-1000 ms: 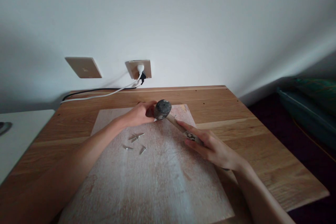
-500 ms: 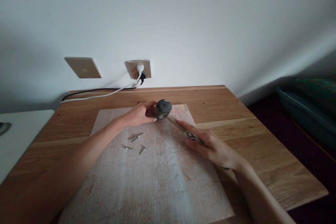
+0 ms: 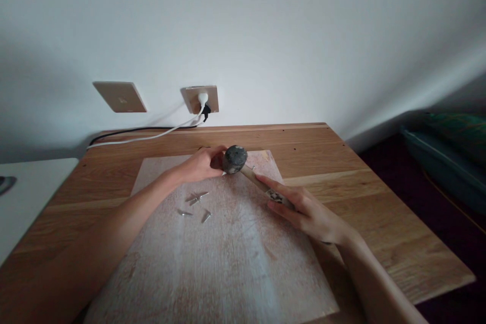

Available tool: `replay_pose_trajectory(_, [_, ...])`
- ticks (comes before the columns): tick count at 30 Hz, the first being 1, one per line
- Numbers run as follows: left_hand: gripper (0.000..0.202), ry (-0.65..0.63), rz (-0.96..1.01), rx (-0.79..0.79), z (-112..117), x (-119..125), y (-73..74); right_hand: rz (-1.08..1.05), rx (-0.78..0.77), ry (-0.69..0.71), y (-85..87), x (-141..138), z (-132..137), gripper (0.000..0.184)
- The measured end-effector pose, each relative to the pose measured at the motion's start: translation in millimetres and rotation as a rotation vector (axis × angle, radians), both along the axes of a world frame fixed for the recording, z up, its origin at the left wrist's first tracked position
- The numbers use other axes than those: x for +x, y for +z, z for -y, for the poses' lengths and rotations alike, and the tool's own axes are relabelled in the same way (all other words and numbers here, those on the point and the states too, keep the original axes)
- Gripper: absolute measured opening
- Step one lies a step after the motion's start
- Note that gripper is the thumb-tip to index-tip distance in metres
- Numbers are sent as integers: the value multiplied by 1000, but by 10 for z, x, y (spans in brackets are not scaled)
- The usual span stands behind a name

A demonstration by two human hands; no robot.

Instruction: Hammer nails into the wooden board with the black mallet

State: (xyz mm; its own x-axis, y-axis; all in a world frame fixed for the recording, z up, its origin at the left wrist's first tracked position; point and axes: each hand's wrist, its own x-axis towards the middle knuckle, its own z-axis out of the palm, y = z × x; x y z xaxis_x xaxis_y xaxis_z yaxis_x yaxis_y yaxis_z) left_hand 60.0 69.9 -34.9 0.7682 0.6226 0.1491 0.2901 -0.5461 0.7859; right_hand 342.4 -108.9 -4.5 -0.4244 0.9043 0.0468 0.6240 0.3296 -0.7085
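Note:
My right hand (image 3: pixel 304 212) is closed round the wooden handle of a rubber mallet (image 3: pixel 234 159) with a worn black head. Just left of the mallet head, my left hand (image 3: pixel 203 164) is closed over the board's far part. Its fingertips are partly hidden behind the head, so what they pinch, if anything, cannot be made out. Beneath both hands lies a pale, worn wooden board (image 3: pixel 212 263). Several silver screws or nails (image 3: pixel 196 197) are scattered on it, nearer to me than my left hand. A small metal piece (image 3: pixel 253 167) shows right of the mallet head.
The board lies on a wooden tabletop (image 3: pixel 379 223) against a white wall. At the back left, a white cable (image 3: pixel 152 137) and a black cable run to a wall socket (image 3: pixel 210 98). A white surface (image 3: pixel 38 187) stands at left, dark cushions (image 3: pixel 444 167) at right.
The mallet head has shifted very slightly to the left, towards my left hand. Both hands and the loose metal pieces stay practically where they were.

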Motion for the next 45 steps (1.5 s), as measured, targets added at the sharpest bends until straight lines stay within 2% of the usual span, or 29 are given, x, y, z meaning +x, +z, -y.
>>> replay_pose_trajectory(21, [43, -12, 37, -40, -36, -8, -72, 10, 25, 16, -16, -8, -10, 61])
replay_pose_trajectory(32, [43, 19, -37, 4, -5, 6, -5, 28, 47, -19, -39, 20, -11, 61])
replay_pose_trajectory(45, [46, 24, -56, 7, -19, -7, -22, 19, 55, 22, -9, -18, -9, 61])
